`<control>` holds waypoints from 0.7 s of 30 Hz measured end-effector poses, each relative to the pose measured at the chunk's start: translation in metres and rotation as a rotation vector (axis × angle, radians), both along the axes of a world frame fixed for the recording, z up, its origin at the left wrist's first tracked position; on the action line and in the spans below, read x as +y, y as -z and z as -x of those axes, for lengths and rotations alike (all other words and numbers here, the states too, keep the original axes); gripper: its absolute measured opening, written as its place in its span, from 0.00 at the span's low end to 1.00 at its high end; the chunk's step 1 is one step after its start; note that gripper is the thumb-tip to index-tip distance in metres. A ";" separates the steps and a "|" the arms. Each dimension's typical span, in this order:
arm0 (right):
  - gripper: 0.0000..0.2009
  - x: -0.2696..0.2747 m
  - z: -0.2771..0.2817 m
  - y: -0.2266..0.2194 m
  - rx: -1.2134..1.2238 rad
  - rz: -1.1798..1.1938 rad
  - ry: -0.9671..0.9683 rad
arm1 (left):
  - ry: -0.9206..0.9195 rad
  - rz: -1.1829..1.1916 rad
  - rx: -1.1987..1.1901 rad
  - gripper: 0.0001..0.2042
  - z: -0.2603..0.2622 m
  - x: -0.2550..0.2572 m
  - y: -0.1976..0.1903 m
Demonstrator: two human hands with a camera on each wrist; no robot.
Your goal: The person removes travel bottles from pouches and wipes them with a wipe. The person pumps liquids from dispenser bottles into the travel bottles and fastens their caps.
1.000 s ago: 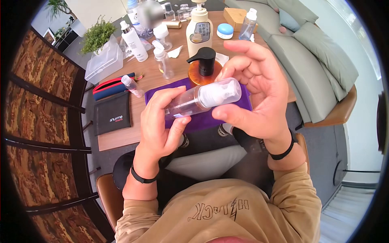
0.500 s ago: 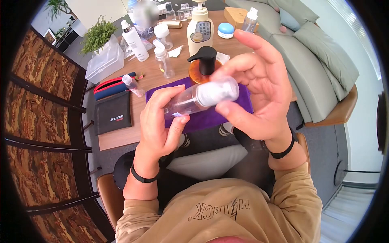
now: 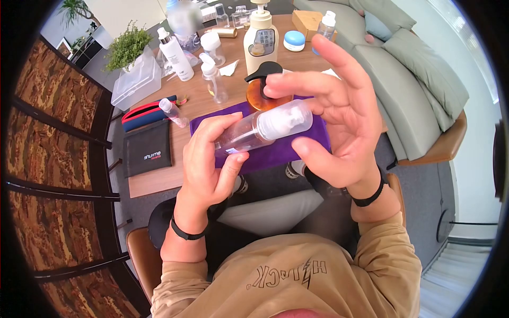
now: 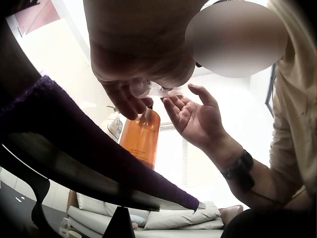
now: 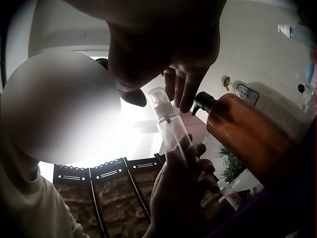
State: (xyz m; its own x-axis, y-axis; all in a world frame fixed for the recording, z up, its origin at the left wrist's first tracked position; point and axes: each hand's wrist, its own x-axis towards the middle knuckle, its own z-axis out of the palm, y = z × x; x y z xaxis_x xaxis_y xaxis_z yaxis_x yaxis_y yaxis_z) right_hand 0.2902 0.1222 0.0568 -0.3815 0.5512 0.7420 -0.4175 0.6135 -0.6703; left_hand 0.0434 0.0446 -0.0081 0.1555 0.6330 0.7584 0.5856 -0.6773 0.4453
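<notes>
My left hand [image 3: 204, 159] grips the body of a clear pump bottle [image 3: 241, 137], with the fingers over the top and the thumb below. The bottle tilts, its capped end pointing up and right. Over its white pump sits a transparent cap [image 3: 298, 117]. Around that cap, my right hand [image 3: 347, 127] is spread, thumb and fingers apart, fingertips right beside it. In the right wrist view a thin tube [image 5: 177, 141] shows inside the bottle. Just beyond the hands stands an amber bottle [image 3: 256, 98] with a black pump, on a purple towel [image 3: 275, 153].
A large cream pump bottle [image 3: 253, 50] stands behind the amber one. To the left are a small clear spray bottle [image 3: 213, 85], a white bottle [image 3: 176, 58], a tiny bottle [image 3: 174, 113] and a dark pouch [image 3: 147, 149]. A blue-lidded jar [image 3: 295, 41] sits at the back right.
My right hand's fingers have spread and shifted slightly away from the cap, its index finger rising. The left hand and the bottle have stayed almost in place.
</notes>
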 end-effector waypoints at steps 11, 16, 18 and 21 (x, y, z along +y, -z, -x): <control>0.48 -0.006 0.003 -0.003 -0.146 -0.061 0.072 | 0.012 0.002 -0.077 0.26 -0.001 -0.004 -0.012; 0.42 -0.007 0.004 -0.007 -0.112 -0.100 0.131 | 0.039 -0.003 -0.147 0.26 0.007 -0.011 -0.019; 0.41 -0.007 0.006 -0.013 -0.163 -0.116 0.069 | 0.044 -0.025 -0.144 0.26 0.011 -0.014 -0.021; 0.43 -0.027 0.027 -0.033 -0.102 -0.033 0.063 | 0.051 0.027 -0.143 0.26 0.018 -0.017 -0.021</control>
